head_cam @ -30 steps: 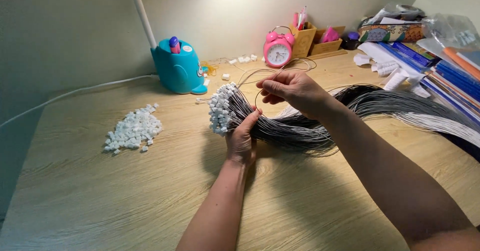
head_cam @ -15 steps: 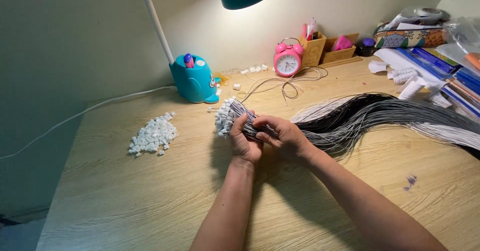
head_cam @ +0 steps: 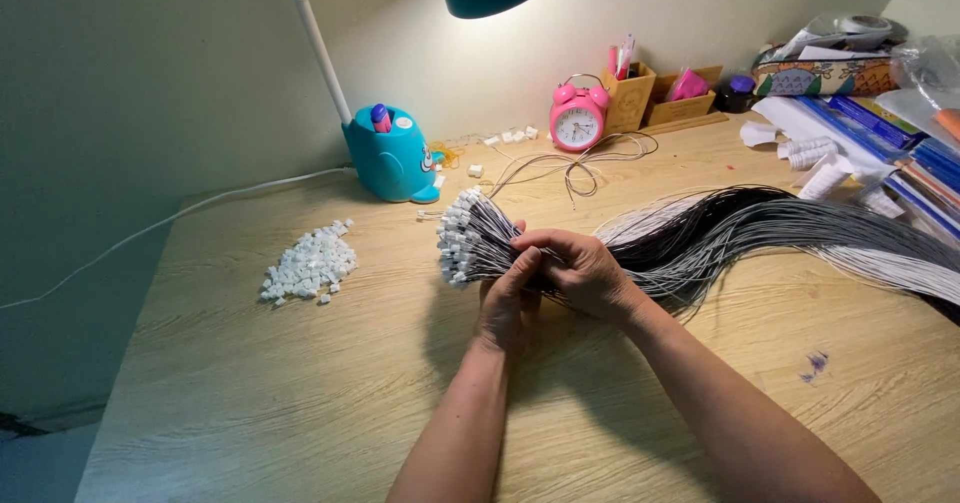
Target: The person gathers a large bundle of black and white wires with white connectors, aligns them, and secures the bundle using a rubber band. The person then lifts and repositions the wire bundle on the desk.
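Note:
A thick bundle of thin grey, black and white cords [head_cam: 760, 233] lies across the wooden desk [head_cam: 300, 383]. Its left end fans out into many small white plastic tips [head_cam: 462, 238]. My left hand [head_cam: 508, 298] grips the bundle from below, just behind the tips. My right hand [head_cam: 580, 271] closes over the same spot from the right, fingers touching the left hand. Both hands rest low on the desk.
A pile of loose white plastic pieces [head_cam: 308, 266] lies at the left. A teal desk lamp base [head_cam: 392, 158], a pink alarm clock [head_cam: 578, 120] and wooden pen holders [head_cam: 630, 93] stand at the back. Loose cords [head_cam: 570, 163] and stacked books and papers [head_cam: 900, 153] lie at the right.
My right hand came down from above the bundle and closed on it beside the left hand. The view has pulled back and shifted, showing more of the lamp.

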